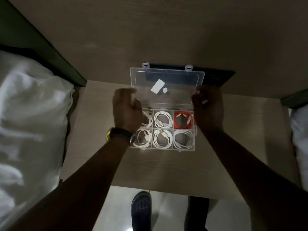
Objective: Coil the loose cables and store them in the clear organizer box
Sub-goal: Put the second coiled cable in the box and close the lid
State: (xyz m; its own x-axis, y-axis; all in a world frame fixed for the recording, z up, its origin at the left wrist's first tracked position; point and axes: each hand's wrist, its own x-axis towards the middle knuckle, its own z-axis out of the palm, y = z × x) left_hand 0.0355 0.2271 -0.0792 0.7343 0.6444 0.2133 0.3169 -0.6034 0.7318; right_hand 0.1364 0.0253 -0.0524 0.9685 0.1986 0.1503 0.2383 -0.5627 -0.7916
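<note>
Gripping the raised lid (pixel 166 87) at its side edges, left hand (pixel 126 110) and right hand (pixel 208 107) seem closed on it; organizer box (pixel 162 149) on the worktop (pixel 100 155) holds coiled cables (pixel 163 120).

Both arms stretched forward; left hand (pixel 127 110) and right hand (pixel 207 107) raised, fingers curled, pinching lid edges

The left hand (pixel 127 112) covers most of the far-left compartment, so only part of its white cable (pixel 147 120) shows. The right hand (pixel 208 109) hides the box's (pixel 162 149) right wall. Both grips on the lid (pixel 166 72) are blurred. The dark panel (pixel 218 77) behind the lid is largely hidden. The shoe (pixel 141 210) is cut off below.
</note>
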